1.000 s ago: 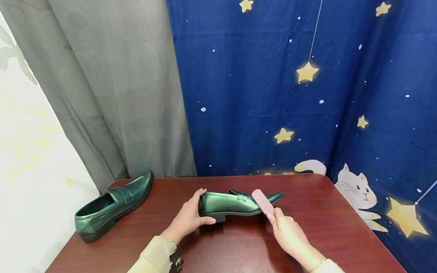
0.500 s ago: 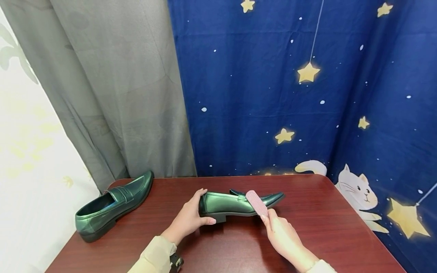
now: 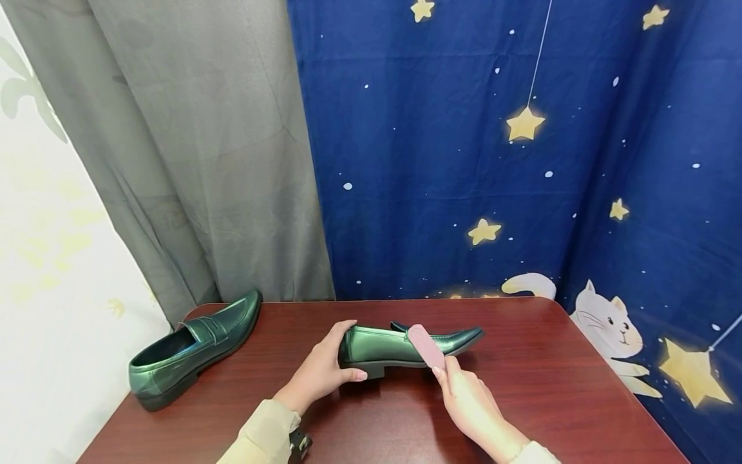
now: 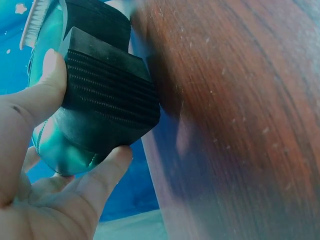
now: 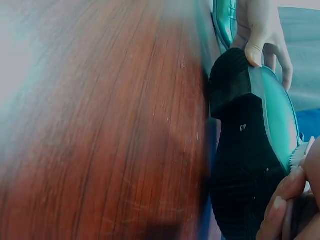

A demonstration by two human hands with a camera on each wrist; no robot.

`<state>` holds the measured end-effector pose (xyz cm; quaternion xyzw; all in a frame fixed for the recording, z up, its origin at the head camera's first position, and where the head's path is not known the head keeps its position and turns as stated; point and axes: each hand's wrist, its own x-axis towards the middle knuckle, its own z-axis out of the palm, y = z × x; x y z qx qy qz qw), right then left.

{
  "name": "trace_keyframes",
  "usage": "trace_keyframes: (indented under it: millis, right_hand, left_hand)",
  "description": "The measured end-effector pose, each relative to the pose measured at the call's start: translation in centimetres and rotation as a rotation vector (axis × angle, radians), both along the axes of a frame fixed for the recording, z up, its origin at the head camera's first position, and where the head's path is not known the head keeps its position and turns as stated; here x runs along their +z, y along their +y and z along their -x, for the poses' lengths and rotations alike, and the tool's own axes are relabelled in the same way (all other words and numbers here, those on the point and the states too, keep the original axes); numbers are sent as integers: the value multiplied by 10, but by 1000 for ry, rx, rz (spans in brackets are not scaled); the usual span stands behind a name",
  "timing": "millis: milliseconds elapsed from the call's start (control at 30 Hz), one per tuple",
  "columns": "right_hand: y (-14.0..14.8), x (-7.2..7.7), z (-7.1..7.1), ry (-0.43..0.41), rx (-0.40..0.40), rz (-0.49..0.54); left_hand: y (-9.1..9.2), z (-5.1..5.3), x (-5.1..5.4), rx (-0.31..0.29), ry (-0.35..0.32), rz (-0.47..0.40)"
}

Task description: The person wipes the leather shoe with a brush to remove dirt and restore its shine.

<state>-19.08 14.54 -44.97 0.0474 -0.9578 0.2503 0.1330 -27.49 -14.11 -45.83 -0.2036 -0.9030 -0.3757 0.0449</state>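
Observation:
A green loafer (image 3: 377,346) points its toe right in the head view, its side facing me. My left hand (image 3: 317,377) grips it round the heel, thumb near the heel block (image 4: 112,85), which the left wrist view shows close up. With my right hand (image 3: 474,403) I hold a pink-backed brush (image 3: 426,346) slantwise over the shoe's side, below the strap. White bristles (image 5: 299,156) meet the green upper in the right wrist view, where the black sole (image 5: 242,145) also shows. Whether the shoe touches the table cannot be told.
A second green loafer (image 3: 194,351) stands on the left of the reddish-brown wooden table (image 3: 382,425). Behind the table hang a grey curtain (image 3: 232,161) and a blue star-patterned curtain (image 3: 429,161).
The brush in my right hand has slid left along the shoe's side, from near the toe to just below the strap. My left hand and both shoes have stayed nearly in place.

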Motion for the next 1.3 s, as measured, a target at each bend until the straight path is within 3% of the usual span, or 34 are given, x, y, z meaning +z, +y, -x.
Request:
trace_keyframes:
  millis: [800,1300]
  right_hand:
    - [-30,-5,10,105,44,-55]
    - [-58,-4,14,81,105,-55]
  left_hand:
    - [0,2,2,1,-23,-4]
    - [1,1,1,4,10,6]
